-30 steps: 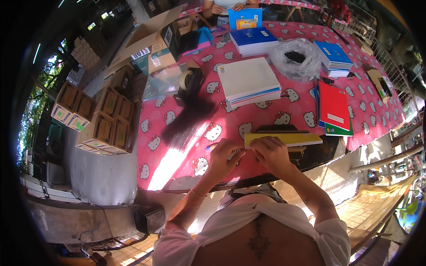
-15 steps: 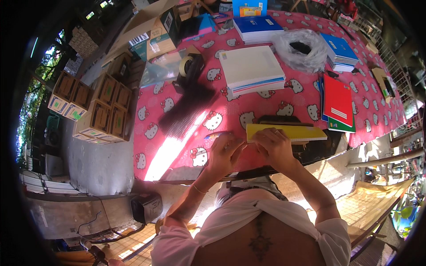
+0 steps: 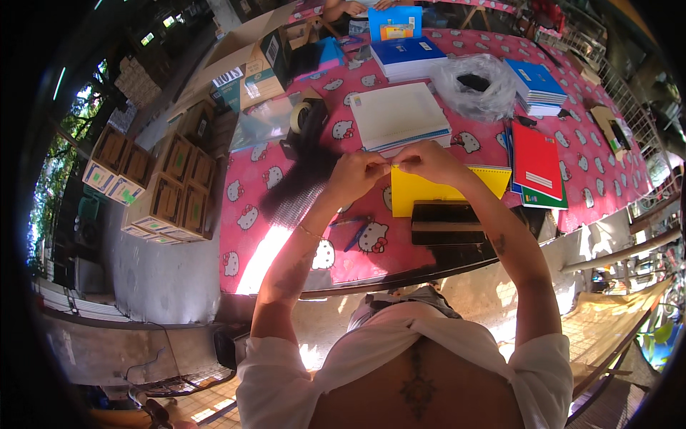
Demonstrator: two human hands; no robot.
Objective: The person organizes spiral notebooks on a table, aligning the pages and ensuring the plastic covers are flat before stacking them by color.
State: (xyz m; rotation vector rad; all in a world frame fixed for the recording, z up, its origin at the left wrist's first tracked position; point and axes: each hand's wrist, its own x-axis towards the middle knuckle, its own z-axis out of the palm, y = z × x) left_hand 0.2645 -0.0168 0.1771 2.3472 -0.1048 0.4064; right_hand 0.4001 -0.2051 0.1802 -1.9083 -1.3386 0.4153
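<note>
A yellow spiral-bound notebook [image 3: 416, 191] stands tilted on the table, its cover facing me and its coil along the upper edge. At its upper left corner, my right hand [image 3: 432, 163] is closed on the notebook beside the coil's end. My left hand [image 3: 363, 174] meets it there, fingers pinched together; whatever they hold is too small to make out. Below the notebook lies a dark block [image 3: 446, 223] with a lighter strip across it. A blue pen [image 3: 355, 237] lies to the left of that block.
Beyond my hands lies a stack of white-covered notebooks [image 3: 400, 114]. Red notebooks [image 3: 537, 161], blue stacks [image 3: 536, 86] and a clear plastic bundle [image 3: 471, 86] lie right and behind. A tape dispenser [image 3: 304, 118] and an open carton [image 3: 246, 79] are left. A co-worker's hands [image 3: 354, 8] show at the far edge.
Both hands and the yellow notebook have moved away from me, and the notebook's cover now faces me more. The dark block and pen show more fully. A co-worker's hands have come into view.
</note>
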